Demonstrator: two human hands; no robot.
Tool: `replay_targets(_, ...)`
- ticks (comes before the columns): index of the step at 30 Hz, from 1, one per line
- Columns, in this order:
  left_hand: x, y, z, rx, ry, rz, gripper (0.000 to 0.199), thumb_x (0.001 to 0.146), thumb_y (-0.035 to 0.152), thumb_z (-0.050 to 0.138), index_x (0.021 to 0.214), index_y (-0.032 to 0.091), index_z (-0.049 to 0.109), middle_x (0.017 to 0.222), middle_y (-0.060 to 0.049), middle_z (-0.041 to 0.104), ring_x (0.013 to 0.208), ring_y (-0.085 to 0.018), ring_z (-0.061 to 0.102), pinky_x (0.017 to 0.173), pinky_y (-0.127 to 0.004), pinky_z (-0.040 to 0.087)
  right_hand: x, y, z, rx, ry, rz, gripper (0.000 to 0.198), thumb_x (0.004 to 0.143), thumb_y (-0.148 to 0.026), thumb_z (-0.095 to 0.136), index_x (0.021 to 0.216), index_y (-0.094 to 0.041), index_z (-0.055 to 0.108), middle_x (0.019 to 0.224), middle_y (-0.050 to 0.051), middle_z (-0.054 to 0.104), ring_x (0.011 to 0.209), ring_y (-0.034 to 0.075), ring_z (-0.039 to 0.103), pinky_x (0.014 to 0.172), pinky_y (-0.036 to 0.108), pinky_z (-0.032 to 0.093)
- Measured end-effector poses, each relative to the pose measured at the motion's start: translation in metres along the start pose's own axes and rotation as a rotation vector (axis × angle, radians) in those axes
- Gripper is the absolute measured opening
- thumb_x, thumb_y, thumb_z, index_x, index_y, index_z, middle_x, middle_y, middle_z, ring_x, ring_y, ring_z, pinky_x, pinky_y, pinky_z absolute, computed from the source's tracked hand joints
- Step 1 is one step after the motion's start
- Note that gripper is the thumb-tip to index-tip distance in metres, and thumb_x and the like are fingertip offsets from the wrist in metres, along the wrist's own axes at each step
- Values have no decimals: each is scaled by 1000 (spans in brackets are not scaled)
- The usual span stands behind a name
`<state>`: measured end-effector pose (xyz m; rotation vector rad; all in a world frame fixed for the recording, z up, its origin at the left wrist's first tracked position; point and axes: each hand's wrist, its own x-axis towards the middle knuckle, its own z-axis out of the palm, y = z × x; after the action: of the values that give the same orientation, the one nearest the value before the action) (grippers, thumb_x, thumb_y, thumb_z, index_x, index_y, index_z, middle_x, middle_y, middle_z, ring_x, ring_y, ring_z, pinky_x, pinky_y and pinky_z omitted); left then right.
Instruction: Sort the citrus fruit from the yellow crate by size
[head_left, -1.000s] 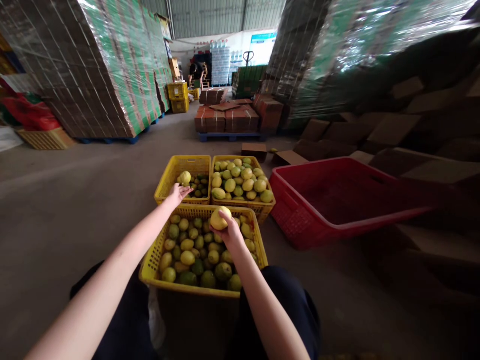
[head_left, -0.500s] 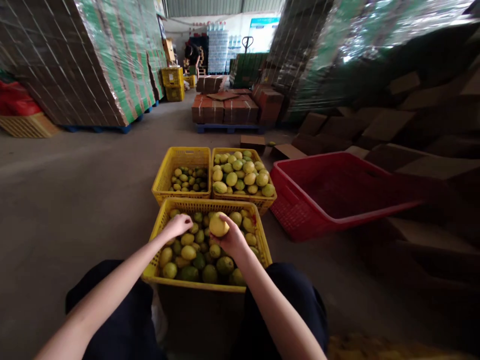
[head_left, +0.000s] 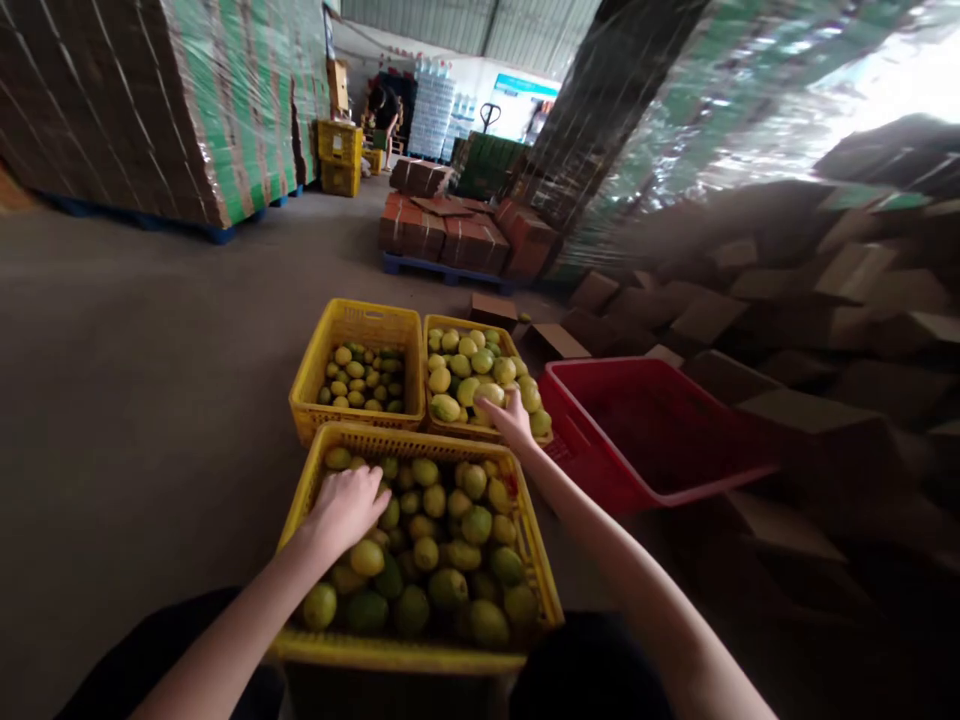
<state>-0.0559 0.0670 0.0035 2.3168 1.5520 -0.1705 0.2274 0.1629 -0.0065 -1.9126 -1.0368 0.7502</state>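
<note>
My right hand [head_left: 511, 418] is closed around a yellow-green lemon [head_left: 489, 398] over the rear right yellow crate [head_left: 427, 345], which is heaped with lemons. Over the left side of the front yellow crate [head_left: 420, 655], my left hand [head_left: 349, 508] reaches down among the fruit. Its visible fingers are bent and slightly apart, close to a lemon [head_left: 390, 514]; the undersides of the fingers are hidden. Yellow and green lemons [head_left: 448, 590] fill much of this front crate. Behind it on the left, another yellow crate [head_left: 304, 385] holds smaller lemons [head_left: 355, 370] low inside.
A red crate [head_left: 600, 440] stands to the right, beside scattered cardboard boxes [head_left: 709, 315]. Flattened cartons [head_left: 472, 245] lie on a blue pallet ahead. Wrapped stacks [head_left: 247, 130] rise at left. A person [head_left: 385, 110] bends over in the background near yellow crates [head_left: 340, 155].
My right hand has carried the lemon forward and right, from above the front crate to the rear right crate. My left hand has moved lower over the fruit. The view has tilted.
</note>
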Motion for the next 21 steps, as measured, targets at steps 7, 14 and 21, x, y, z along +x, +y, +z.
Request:
replay_targets(7, 14, -13, 7, 17, -141, -116, 34, 95, 26, 44, 115, 11, 67, 112, -22, 69, 104, -36, 67, 83, -43, 50, 86, -17, 71, -646, 8, -241, 59, 89, -22, 54, 145, -11, 38, 135, 26, 52, 127, 35, 48, 105, 47, 36)
replay_targets(14, 20, -7, 13, -81, -162, -107, 34, 92, 30, 48, 113, 13, 70, 111, -24, 68, 102, -37, 66, 81, -45, 46, 94, 1, 91, -796, 28, -215, 73, 88, -22, 52, 152, -2, 22, 154, 36, 26, 143, 45, 25, 108, 62, 24)
replay_targets(21, 14, -3, 10, -23, -202, -77, 36, 91, 23, 51, 117, 5, 67, 112, -29, 67, 103, -38, 65, 80, -42, 45, -10, 76, 50, -988, -223, -605, 65, 92, -29, 47, 151, -7, 29, 158, 23, 31, 147, 35, 23, 115, 47, 24)
